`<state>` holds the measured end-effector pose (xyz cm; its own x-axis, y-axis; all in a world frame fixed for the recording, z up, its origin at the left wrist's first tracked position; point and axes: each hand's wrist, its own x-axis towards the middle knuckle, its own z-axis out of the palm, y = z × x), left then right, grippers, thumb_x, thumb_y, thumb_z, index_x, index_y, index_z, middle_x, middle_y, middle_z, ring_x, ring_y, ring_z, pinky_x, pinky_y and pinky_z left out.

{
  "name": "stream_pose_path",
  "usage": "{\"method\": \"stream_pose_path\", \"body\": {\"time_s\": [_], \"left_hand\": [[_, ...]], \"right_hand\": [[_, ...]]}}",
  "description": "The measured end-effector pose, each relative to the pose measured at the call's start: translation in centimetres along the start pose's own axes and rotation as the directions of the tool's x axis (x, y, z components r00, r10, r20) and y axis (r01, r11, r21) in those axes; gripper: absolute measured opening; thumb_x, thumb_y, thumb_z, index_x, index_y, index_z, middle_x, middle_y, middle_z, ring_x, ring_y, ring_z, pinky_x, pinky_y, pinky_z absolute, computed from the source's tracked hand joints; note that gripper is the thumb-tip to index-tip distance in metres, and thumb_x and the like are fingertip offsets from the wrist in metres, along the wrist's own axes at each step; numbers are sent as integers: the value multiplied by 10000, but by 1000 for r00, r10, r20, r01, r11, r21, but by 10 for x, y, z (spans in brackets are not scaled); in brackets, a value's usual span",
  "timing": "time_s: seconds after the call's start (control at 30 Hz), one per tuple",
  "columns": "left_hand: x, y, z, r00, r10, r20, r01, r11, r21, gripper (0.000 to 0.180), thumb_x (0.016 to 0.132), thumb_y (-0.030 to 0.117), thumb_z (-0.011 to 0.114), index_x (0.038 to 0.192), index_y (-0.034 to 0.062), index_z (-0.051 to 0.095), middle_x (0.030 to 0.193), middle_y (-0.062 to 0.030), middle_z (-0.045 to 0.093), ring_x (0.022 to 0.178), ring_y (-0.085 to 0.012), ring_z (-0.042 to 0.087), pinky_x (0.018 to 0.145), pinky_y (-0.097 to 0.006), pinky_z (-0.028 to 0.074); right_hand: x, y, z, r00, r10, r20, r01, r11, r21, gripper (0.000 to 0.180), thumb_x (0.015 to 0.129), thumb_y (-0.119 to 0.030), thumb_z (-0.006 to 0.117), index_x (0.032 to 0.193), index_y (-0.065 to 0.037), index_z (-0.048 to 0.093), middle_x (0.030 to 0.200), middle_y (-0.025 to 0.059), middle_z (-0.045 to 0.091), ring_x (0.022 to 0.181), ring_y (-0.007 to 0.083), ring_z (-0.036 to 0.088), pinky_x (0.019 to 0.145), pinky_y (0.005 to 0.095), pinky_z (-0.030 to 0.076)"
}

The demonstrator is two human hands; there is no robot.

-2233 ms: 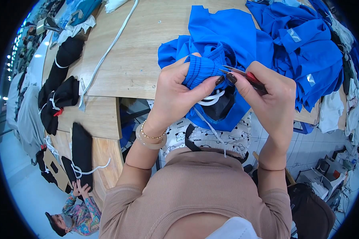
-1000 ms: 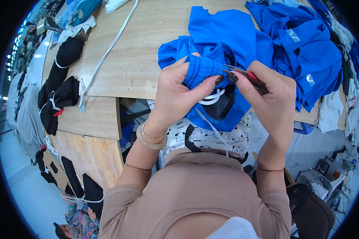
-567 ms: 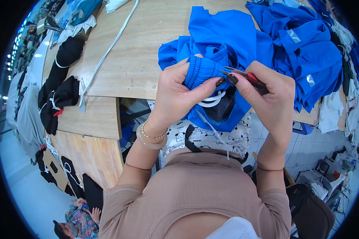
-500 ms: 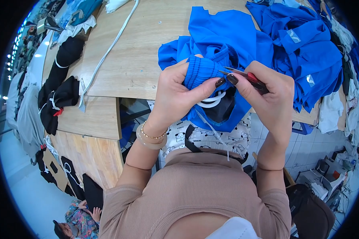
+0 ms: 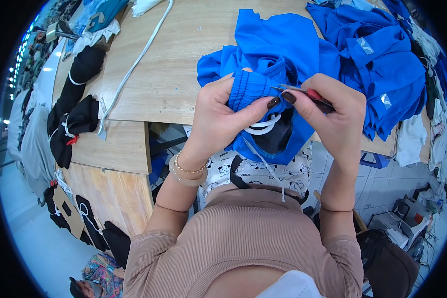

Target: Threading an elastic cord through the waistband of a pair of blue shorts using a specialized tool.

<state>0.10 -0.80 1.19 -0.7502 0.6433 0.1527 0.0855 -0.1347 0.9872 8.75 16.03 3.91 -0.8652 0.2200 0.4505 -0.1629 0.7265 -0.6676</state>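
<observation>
A bright blue garment lies bunched at the table's front edge, partly hanging over it. My left hand grips its gathered elastic waistband, thumb on the near side. Closed around small thread snips with a red part on the handle, my right hand is to the right of the waistband. The pointed blades reach the fabric close to both thumbs; whether they touch it I cannot tell. White cord loops below my left thumb, and a thin drawstring end hangs toward my lap.
More blue garments are heaped on the right of the wooden table. A white cord and black rolled cloth lie to the left. At lower left another person is near black fabric pieces. A dark chair back stands at lower right.
My right hand and the snips have shifted very slightly at the waistband; my left hand keeps its grip. The other person at lower left has moved lower, with the hands drawn away from the black fabric.
</observation>
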Motion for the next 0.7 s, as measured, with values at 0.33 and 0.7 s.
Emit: {"method": "stream_pose_path", "body": {"time_s": [0.33,0.7], "left_hand": [[2,-6,-2,996,84,40,-87,992,96,142,787,-5,683,922,-35,650,832,-21,647,722,-39,546,639,-173,434],[3,-1,1,994,105,30,-108,985,135,117,775,15,692,886,-18,672,788,-40,613,691,-82,547,590,-218,417]], "right_hand": [[-3,-3,-7,998,10,56,-5,997,-80,203,751,-157,737,720,-32,581,587,57,502,468,152,440,419,262,313],[-2,-2,-7,998,-53,39,57,991,-120,178,727,-137,746,720,-47,592,578,50,498,483,153,473,422,266,325]]}}
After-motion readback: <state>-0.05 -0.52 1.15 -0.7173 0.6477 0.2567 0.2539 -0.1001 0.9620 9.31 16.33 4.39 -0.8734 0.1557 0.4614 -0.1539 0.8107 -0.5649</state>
